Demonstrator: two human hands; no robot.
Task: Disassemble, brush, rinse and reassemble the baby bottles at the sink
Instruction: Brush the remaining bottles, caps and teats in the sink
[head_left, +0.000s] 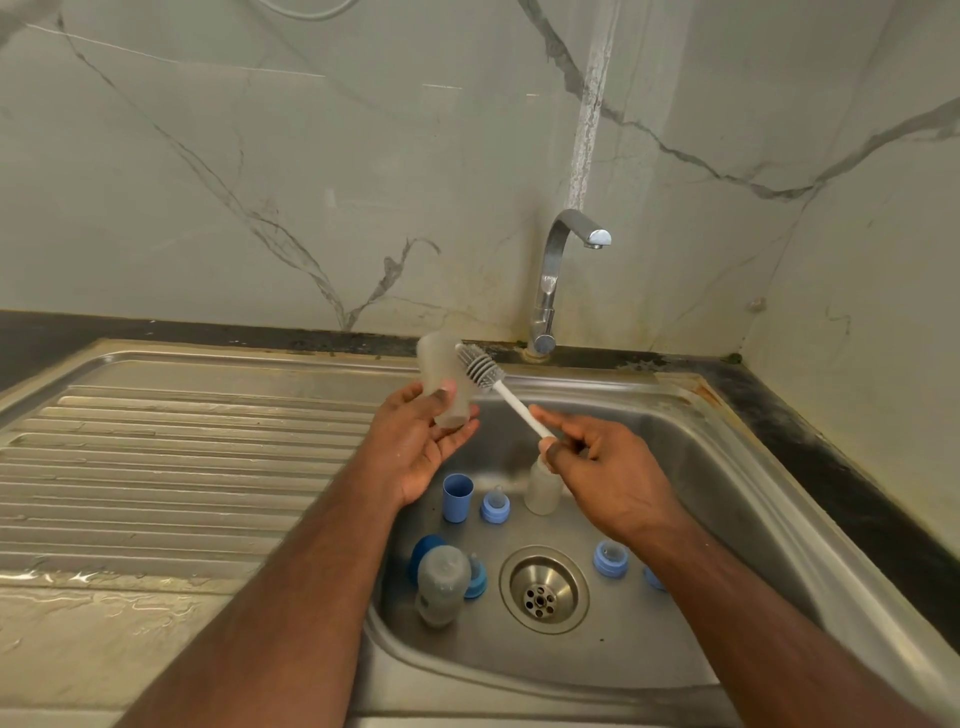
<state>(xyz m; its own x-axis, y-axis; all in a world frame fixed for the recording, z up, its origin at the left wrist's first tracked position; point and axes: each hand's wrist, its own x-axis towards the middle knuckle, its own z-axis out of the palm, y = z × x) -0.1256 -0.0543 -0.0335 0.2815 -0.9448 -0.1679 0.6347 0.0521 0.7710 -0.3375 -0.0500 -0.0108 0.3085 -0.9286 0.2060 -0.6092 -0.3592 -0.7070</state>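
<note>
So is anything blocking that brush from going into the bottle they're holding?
Nothing visible does. The brush, held in the right hand, lies alongside the bottle in the left hand. I can't see the bottle's mouth from here.

grey-bristled white brush (491, 378), blue cap (457, 497), grey-veined wall (260, 182)

Left hand (415, 441) grips a frosted bottle (441, 374) over the sink (727, 467), right hand (608, 478) pinches the white brush (498, 387) w/ bristles right beside the bottle. Two more bottles, blue cap (457, 496) & blue nipple rings sit in the basin near the drain (544, 590). Tap (558, 270) is off.
</note>
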